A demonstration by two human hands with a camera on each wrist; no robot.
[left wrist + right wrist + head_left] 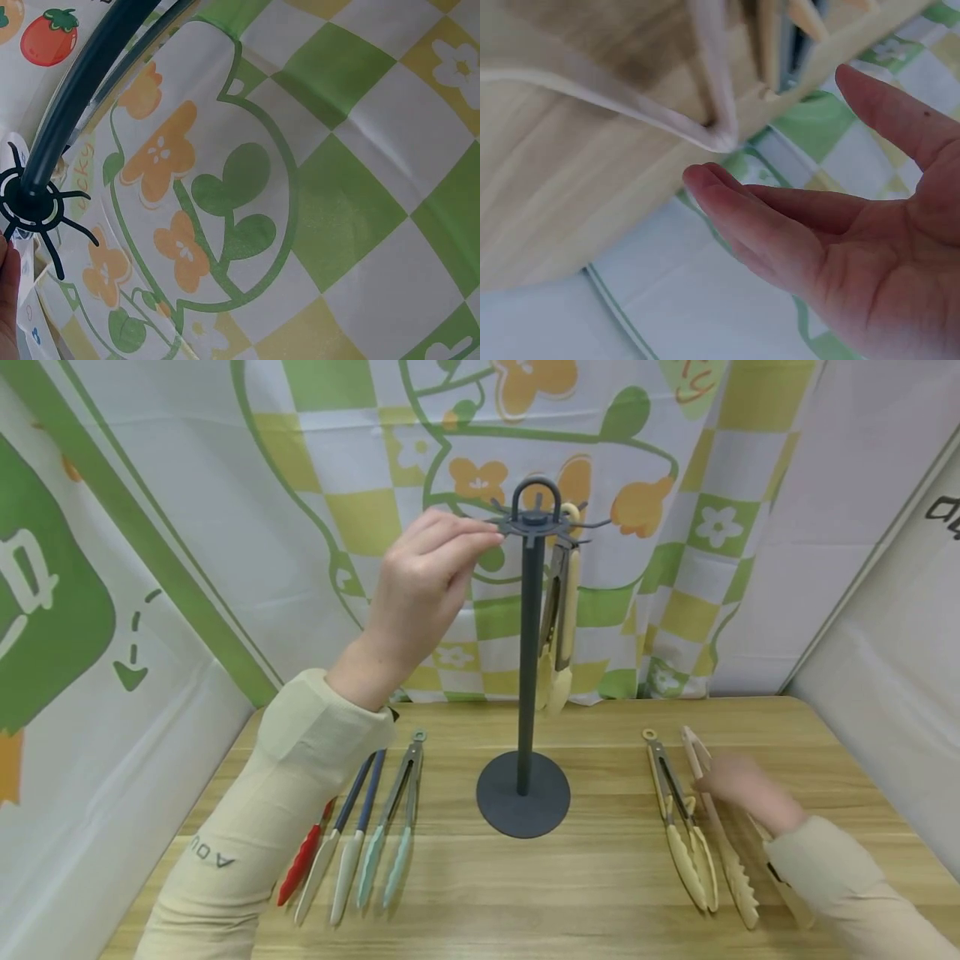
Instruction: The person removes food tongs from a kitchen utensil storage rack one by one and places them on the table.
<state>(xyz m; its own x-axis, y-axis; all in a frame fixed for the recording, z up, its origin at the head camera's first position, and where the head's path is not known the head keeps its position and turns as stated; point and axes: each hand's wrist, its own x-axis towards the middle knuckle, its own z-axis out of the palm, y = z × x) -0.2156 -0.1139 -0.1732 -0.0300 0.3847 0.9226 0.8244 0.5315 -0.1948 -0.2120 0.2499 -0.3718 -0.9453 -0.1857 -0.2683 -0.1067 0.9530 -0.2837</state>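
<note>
A dark metal utensil rack (528, 652) with a round base and several hooks stands mid-table. My left hand (427, 568) pinches a hook at its top left; in the left wrist view, fingertips show beside the hook ring (34, 199). Cream tongs (572, 610) hang from the rack's far right side. Over at the right, my right hand (750, 789), blurred, is above pale pink tongs (738, 885) spread on the table. The right wrist view shows that hand with fingers extended and thumb apart, just short of the pink tongs' joined end (721, 139).
Cream tongs with metal handles (682, 860) lie left of the pink ones. Left of the rack lie mint tongs (372, 852), blue-handled tongs (349, 870) and red tongs (302, 864), the last partly behind my left sleeve. A patterned curtain (330, 460) hangs behind the wooden table (600, 893).
</note>
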